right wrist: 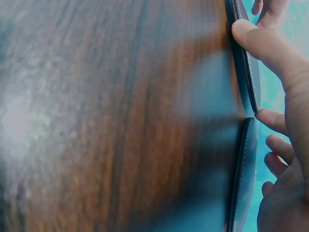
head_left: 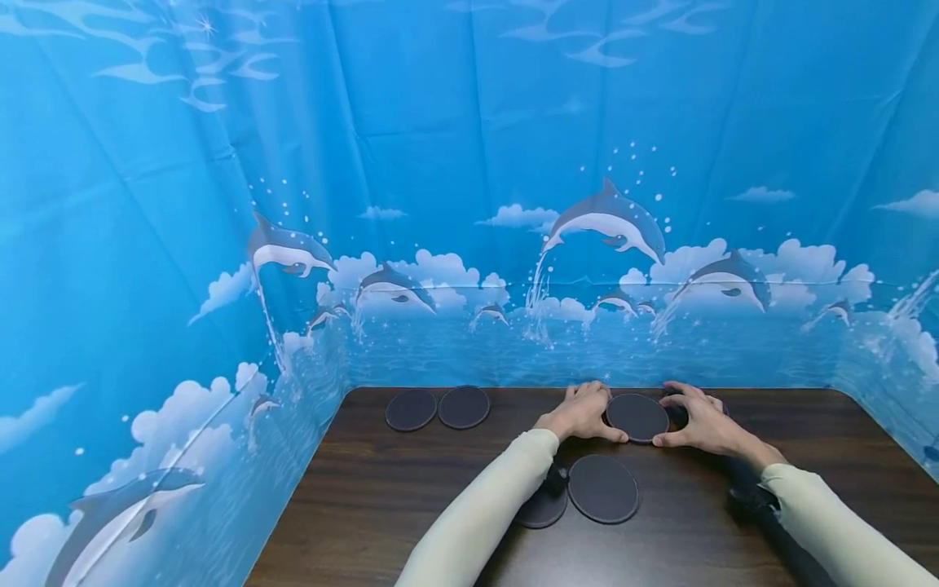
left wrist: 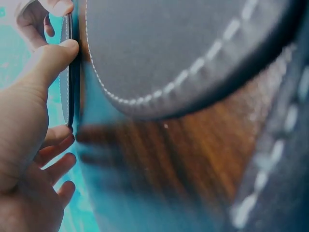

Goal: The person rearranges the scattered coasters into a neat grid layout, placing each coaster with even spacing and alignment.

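Note:
A round dark coaster [head_left: 637,417] with pale edge stitching sits between both hands near the table's far edge. My left hand [head_left: 584,413] grips its left side, thumb at the near edge and fingers at the far edge. On the opposite side my right hand [head_left: 700,420] holds it likewise. Seen edge-on, the held coaster [left wrist: 66,82] has the thumb and a fingertip against its rim; whether it touches the table I cannot tell. Partly hidden under the right hand lies another coaster [head_left: 678,415], also visible edge-on as a coaster [right wrist: 244,176] in the right wrist view.
Two coasters, a left one [head_left: 411,410] and a right one [head_left: 464,407], lie side by side at the far left. Nearer lie a coaster [head_left: 604,489] and one [head_left: 544,507] partly under the left sleeve. A dolphin-print curtain [head_left: 469,342] borders the brown table [head_left: 381,505].

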A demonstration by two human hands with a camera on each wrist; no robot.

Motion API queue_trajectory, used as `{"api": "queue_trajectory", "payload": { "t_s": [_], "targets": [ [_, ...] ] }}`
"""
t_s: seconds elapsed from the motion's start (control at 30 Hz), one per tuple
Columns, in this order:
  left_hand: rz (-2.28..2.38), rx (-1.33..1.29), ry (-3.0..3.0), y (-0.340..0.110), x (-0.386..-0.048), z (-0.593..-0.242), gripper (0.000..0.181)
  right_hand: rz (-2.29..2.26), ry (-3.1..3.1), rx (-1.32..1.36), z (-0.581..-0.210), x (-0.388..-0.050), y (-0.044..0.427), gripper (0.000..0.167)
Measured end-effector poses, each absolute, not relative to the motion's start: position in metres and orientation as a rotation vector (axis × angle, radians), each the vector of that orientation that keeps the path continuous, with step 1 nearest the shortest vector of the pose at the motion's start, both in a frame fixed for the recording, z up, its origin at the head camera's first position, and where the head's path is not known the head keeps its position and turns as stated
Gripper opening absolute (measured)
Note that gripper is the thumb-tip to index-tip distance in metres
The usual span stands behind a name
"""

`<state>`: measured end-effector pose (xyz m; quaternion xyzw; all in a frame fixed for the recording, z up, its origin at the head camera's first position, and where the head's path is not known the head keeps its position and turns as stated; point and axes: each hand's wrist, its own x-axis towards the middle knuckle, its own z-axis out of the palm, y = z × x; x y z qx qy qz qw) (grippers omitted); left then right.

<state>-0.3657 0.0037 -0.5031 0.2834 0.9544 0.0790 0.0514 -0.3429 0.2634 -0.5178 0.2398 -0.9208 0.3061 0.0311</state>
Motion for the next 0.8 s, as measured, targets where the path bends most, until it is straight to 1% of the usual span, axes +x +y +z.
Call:
{"api": "queue_trajectory", "payload": {
  "t_s": [0.13,0.27,0.37,0.63,0.8],
  "targets": [
    [0.269,0.866,2.919,0.004,-0.364,-0.498,0.078,0.941,-2.812,0.737,-0.513,-0.342,0.266,0.079],
    [0.275,0.898,2.937,0.009,-0.361,-0.491,0.075,0.967,-2.814,0.721,-0.506,-0.338,0.272,0.095],
    [0.259,0.940,2.951,0.012,-0.357,-0.488,0.074,0.997,-2.824,0.687,-0.504,-0.333,0.275,0.101],
    [0.284,0.979,2.980,0.015,-0.344,-0.481,0.077,0.977,-2.801,0.700,-0.493,-0.314,0.285,0.090],
    [0.355,0.991,3.002,0.014,-0.333,-0.475,0.081,0.953,-2.761,0.740,-0.481,-0.300,0.291,0.089]
  ]
}}
